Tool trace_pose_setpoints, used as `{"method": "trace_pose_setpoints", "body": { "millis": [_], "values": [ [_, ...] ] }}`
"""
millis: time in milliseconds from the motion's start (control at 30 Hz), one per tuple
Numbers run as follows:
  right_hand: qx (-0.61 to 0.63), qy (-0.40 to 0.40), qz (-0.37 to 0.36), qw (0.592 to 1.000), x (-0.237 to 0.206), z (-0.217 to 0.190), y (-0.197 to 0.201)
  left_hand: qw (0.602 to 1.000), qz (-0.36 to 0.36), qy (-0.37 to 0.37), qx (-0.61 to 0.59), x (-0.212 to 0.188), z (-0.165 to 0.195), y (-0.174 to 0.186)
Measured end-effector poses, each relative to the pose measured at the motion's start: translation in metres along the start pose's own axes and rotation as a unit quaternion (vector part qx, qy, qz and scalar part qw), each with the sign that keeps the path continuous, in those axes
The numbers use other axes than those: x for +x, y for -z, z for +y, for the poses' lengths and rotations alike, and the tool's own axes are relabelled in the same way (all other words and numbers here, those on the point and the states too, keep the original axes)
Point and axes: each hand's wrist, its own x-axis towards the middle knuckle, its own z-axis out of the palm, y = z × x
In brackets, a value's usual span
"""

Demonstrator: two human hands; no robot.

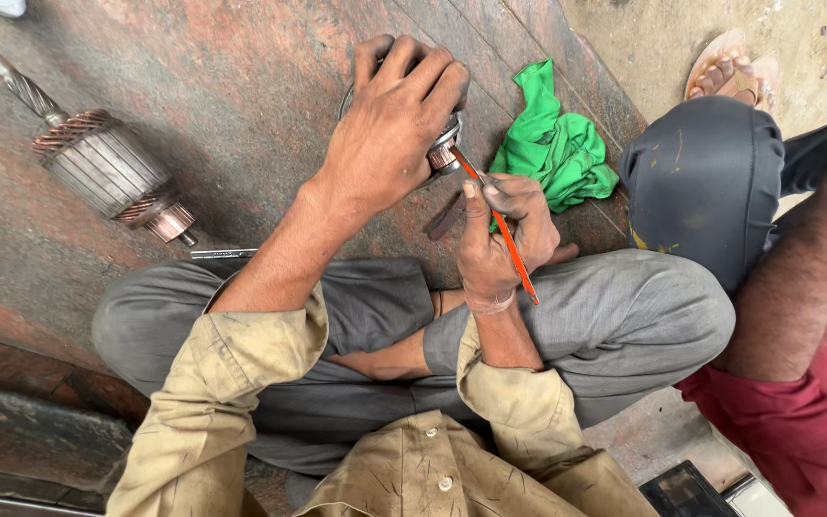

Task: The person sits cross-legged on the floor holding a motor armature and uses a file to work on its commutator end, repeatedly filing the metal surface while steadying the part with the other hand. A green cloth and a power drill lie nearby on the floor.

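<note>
- The left hand (390,124) is clenched down over a motor armature (444,153), fingers wrapped across its top so that most of the body is hidden; only a short coppery commutator end peeps out beside the palm, resting on the stone slab (241,86) just ahead of the crossed legs.
- The right hand (500,235) pinches a thin orange-red blade (504,235) between thumb and fingers, pen-fashion; its tip touches the exposed copper end, so the scraping or cleaning looks to be under way, not finished; how much of the ring is already done cannot be told, since the hand covers it.
- A second armature (107,163) lies well apart to the left, untouched: ribbed grey steel core, copper windings at both ends, a spiral-cut shaft; it seems to be waiting or already set aside, I cannot tell which.
- A crumpled green cloth (552,144) lies just beside the right hand; soft, creased, bright against the mottled reddish-brown stone.
- Another person's arm and red garment (806,383) fill the right edge.
</note>
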Motion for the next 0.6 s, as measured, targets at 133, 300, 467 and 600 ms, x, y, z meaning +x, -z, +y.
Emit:
{"method": "trace_pose_setpoints", "body": {
  "millis": [133, 300, 467, 600],
  "values": [
    [-0.009, -0.016, -0.003, 1.0, -0.0016, -0.0003, 0.0022, 1.0, -0.005, -0.001, -0.017, -0.0001, -0.0016, -0.0019],
    [-0.008, -0.011, -0.001, 1.0, -0.0028, -0.0003, 0.0031, 1.0, -0.015, 0.006, -0.009, 0.0003, -0.0005, -0.0006],
    [0.007, -0.017, -0.002, 1.0, -0.0047, -0.0006, 0.0036, 1.0, -0.018, 0.004, -0.025, 0.0009, 0.0008, 0.0013],
    [-0.014, -0.014, 0.003, 1.0, -0.0087, -0.0012, 0.0078, 1.0, -0.007, -0.002, -0.018, 0.002, 0.0015, 0.002]
  ]
}}
